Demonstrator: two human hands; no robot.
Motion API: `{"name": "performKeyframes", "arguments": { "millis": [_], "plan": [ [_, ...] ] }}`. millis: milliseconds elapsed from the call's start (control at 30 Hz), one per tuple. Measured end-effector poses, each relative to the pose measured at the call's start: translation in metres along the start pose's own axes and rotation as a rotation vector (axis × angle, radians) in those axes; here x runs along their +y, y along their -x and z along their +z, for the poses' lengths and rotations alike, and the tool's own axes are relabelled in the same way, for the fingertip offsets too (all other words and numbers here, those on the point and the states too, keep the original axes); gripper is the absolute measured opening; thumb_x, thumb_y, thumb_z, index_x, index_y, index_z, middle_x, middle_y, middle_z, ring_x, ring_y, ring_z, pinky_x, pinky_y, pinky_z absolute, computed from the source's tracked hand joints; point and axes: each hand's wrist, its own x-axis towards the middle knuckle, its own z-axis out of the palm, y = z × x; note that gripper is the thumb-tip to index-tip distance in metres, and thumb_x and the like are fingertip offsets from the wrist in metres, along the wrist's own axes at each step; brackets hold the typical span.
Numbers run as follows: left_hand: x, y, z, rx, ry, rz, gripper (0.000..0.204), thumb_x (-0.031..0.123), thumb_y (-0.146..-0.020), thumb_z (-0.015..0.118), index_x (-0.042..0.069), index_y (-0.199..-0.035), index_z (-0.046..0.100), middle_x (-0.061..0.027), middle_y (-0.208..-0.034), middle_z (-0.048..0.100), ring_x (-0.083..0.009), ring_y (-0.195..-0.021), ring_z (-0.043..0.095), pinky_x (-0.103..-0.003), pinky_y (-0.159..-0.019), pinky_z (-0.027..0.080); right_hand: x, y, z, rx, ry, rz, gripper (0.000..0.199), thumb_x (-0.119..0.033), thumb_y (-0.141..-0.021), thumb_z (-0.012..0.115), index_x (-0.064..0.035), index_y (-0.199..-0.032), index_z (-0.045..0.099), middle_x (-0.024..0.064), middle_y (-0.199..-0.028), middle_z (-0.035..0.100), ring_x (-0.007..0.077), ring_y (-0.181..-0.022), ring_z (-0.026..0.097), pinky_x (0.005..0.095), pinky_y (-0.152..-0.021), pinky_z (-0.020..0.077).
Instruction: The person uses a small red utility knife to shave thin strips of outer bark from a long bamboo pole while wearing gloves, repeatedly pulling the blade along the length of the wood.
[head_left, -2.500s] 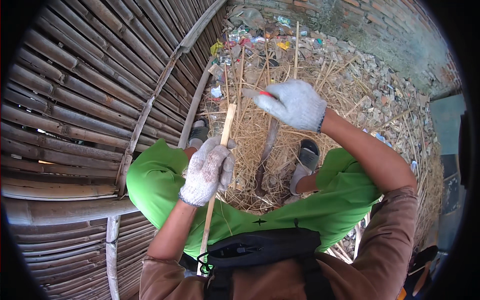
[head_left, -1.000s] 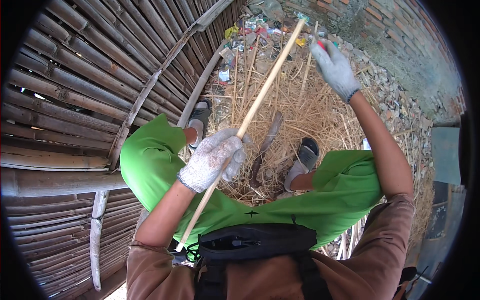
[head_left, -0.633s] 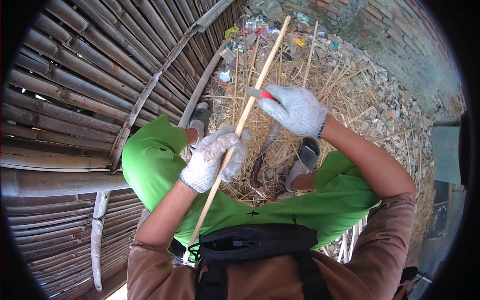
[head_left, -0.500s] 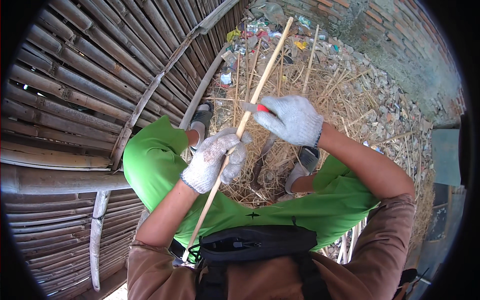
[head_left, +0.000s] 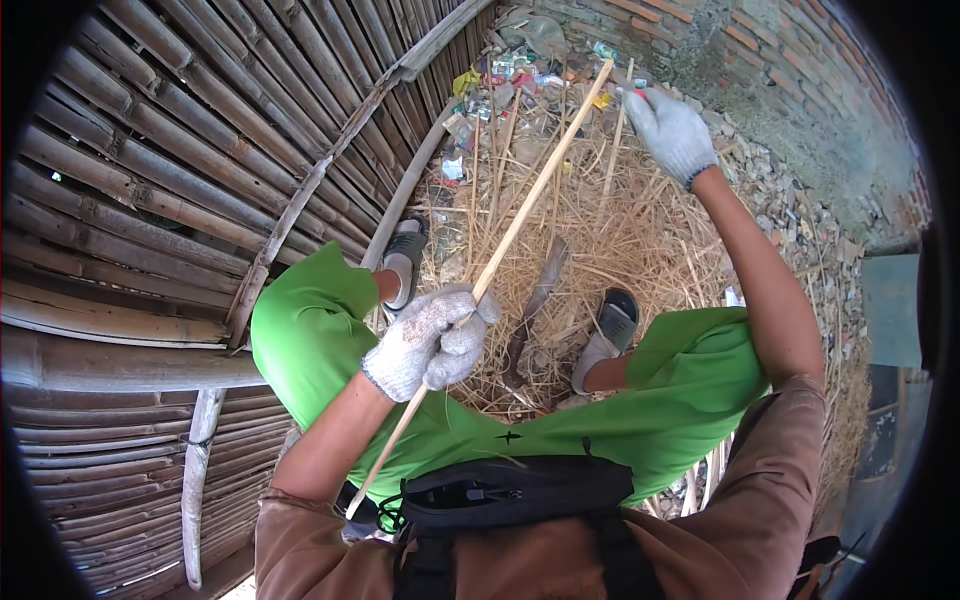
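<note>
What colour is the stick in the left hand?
The stick is pale yellow, best seen in the head view.

Left grip (head_left: pixel 430 342) is sporting an off-white knit glove, brown-stained, dark-edged cuff; right grip (head_left: pixel 672 132) is wearing a cleaner one. Brown sleeves (head_left: pixel 765 470) are ending near elbows. Bright green bottoms (head_left: pixel 590 412) are showing a black star-like mark (head_left: pixel 509 437). Black zippered waist bag (head_left: pixel 575 485), pale socks (head_left: pixel 597 362), dark sandals (head_left: pixel 617 315) are completing it.

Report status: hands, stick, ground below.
Left hand gripping stick. Right hand near its far end, holding red handle. Knife-like tool on straw between shoes.
</note>
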Motion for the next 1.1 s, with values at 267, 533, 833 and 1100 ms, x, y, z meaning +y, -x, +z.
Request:
{"name": "performKeyframes", "arguments": {
  "millis": [267, 533, 833, 1100],
  "plan": [
    [-0.002, -0.011, 0.009, 0.041, -0.020, 0.079, 0.038, 0.038, -0.118, 0.047, 0.004, -0.115, 0.063, 0.0029, -0.059, 0.042, -0.0139, -0.044, 0.044, -0.028, -0.041, 0.038, -0.094, 0.066, 0.019, -0.160, -0.286, -0.343, 0.062, -0.063, -0.110, 0.046, -0.0060, -0.099, 0.068, 0.0221, -0.086, 0.072, 0.0440, -0.085, 0.074, 0.0564, -0.077, 0.0573],
    [-0.005, -0.013, 0.012, 0.146, -0.169, 0.129, 0.040, 0.037, -0.118, 0.050, 0.001, -0.110, 0.066, 0.0010, -0.058, 0.042, -0.0130, -0.041, 0.040, -0.029, -0.037, 0.032, -0.124, 0.104, 0.014, -0.253, -0.239, -0.571, 0.047, -0.056, -0.104, 0.062, -0.0113, -0.091, 0.069, 0.0167, -0.074, 0.072, 0.0412, -0.071, 0.073, 0.0559, -0.063, 0.0570],
    [-0.001, -0.001, 0.010, 0.110, -0.163, 0.125, 0.041, 0.036, -0.117, 0.051, -0.001, -0.110, 0.067, 0.0009, -0.057, 0.043, -0.0129, -0.039, 0.039, -0.030, -0.035, 0.031, -0.041, 0.019, -0.016, 0.003, -0.091, -0.043, 0.065, -0.064, -0.110, 0.043, -0.0084, -0.093, 0.072, 0.0222, -0.080, 0.073, 0.0427, -0.082, 0.075, 0.0558, -0.079, 0.0597],
    [0.003, -0.007, 0.015, 0.076, -0.105, 0.077, 0.048, 0.041, -0.119, 0.040, -0.003, -0.121, 0.061, 0.0029, -0.058, 0.045, -0.0114, -0.037, 0.040, -0.026, -0.036, 0.035, -0.113, 0.083, 0.011, -0.244, -0.235, -0.436, 0.053, -0.057, -0.108, 0.050, -0.0104, -0.096, 0.071, 0.0198, -0.082, 0.074, 0.0436, -0.080, 0.075, 0.0565, -0.073, 0.0593]
  ]
}}
